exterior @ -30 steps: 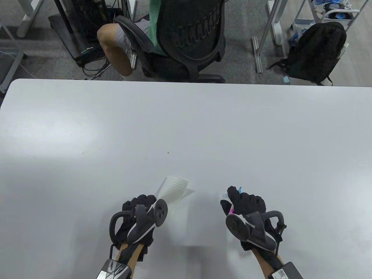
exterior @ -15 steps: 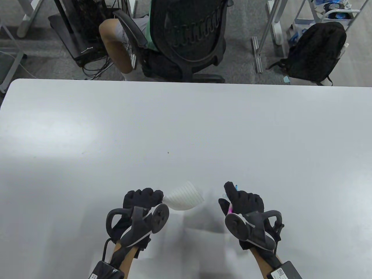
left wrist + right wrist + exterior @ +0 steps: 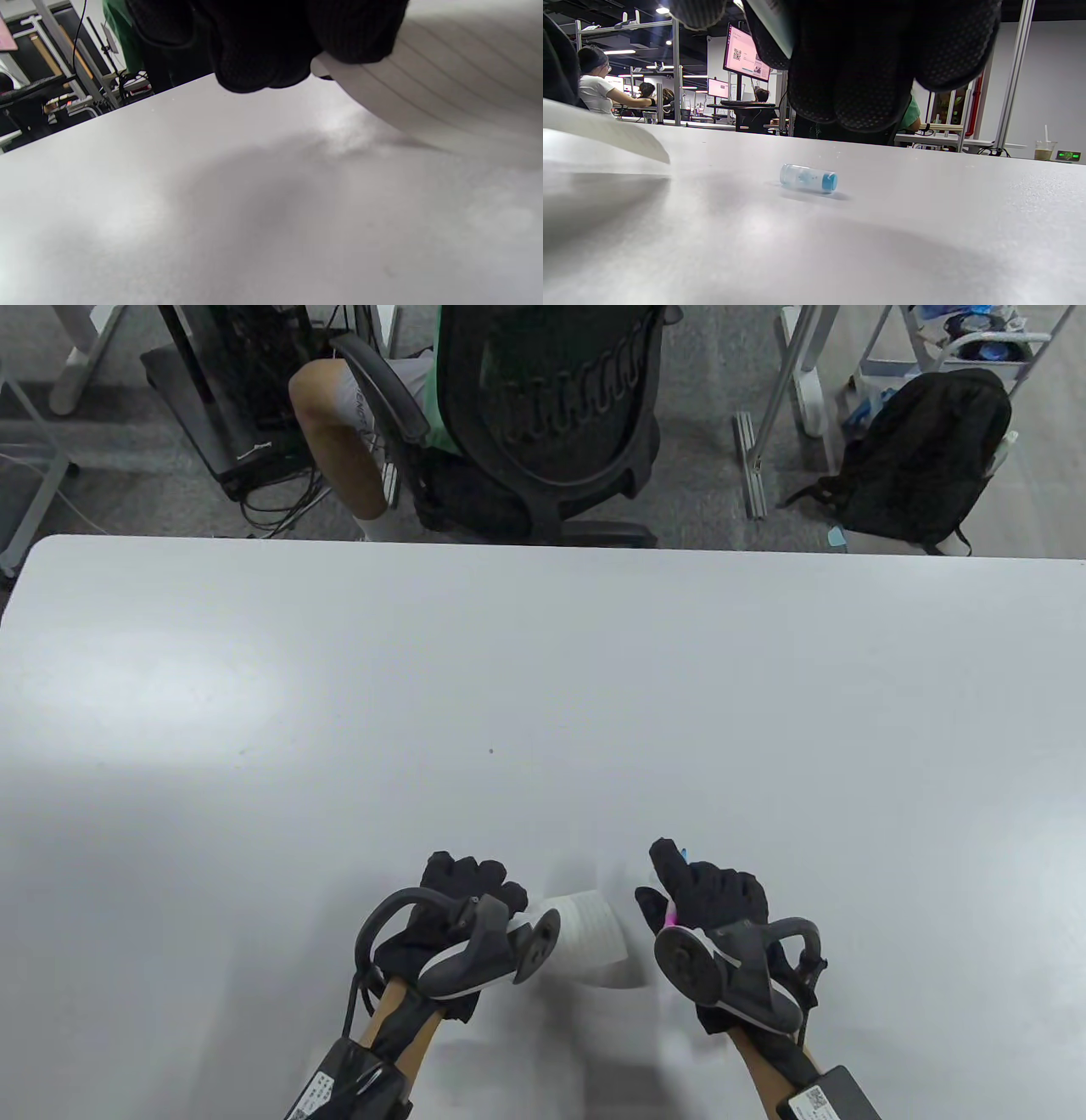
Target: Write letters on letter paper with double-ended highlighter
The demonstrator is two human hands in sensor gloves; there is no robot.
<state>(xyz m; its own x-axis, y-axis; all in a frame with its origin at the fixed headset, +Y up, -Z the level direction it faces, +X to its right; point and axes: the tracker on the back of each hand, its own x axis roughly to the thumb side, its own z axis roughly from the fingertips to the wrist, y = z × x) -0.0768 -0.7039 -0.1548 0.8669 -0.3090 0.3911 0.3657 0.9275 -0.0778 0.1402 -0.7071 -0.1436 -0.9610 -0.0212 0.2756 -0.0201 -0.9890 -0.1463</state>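
My left hand [image 3: 467,886] pinches a corner of the lined letter paper [image 3: 590,937] and holds that corner curled up off the table; the left wrist view shows the fingers [image 3: 263,51] gripping the paper's edge [image 3: 445,97]. My right hand [image 3: 708,899] grips the double-ended highlighter [image 3: 673,914], with its pink part by the thumb and a blue tip past the forefinger. A clear cap with a blue end [image 3: 809,178] lies on the table under the right hand. The raised paper edge [image 3: 606,131] appears at the left of the right wrist view.
The white table [image 3: 543,687] spreads wide ahead of both hands. Beyond its far edge a person sits in a black office chair [image 3: 543,415], and a black backpack [image 3: 925,458] lies on the floor to the right.
My left hand has moved right and toward me, folding the lifted paper corner over toward the right hand. The right hand has hardly moved.
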